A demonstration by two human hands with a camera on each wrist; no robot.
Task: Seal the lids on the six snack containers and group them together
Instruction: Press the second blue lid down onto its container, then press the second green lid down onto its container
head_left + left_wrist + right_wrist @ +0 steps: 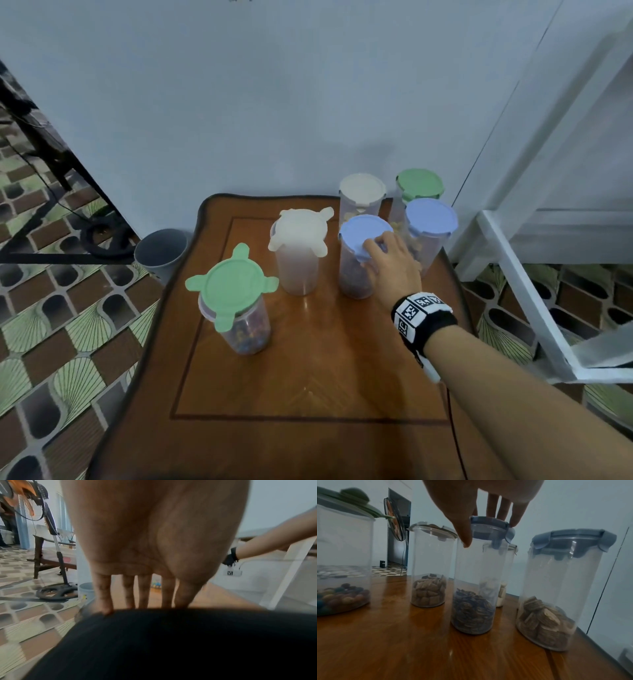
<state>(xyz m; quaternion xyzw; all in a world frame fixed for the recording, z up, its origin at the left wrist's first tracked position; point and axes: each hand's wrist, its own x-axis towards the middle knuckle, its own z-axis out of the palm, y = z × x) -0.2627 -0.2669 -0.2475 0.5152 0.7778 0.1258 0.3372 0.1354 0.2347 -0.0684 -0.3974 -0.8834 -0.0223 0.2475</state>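
Six clear snack containers stand on the wooden table (308, 383). My right hand (378, 241) grips the lid of the middle blue-lidded container (356, 270); in the right wrist view the thumb (465, 539) lies down its near side and the fingers reach over the lid (489, 524). The green-lidded container (236, 298) at front left and the white-lidded container (298, 240) have their flaps sticking out. Behind stand a white-lidded (362, 192), a green-lidded (419, 185) and a blue-lidded container (430, 219), flaps down. My left hand (144, 605) rests with straight fingers on black fabric.
A grey bin (161, 251) stands on the floor by the table's back left corner. A white frame (513, 274) is close to the right edge. The wall runs right behind the back containers. A fan stand (58, 592) is on the tiled floor at the left.
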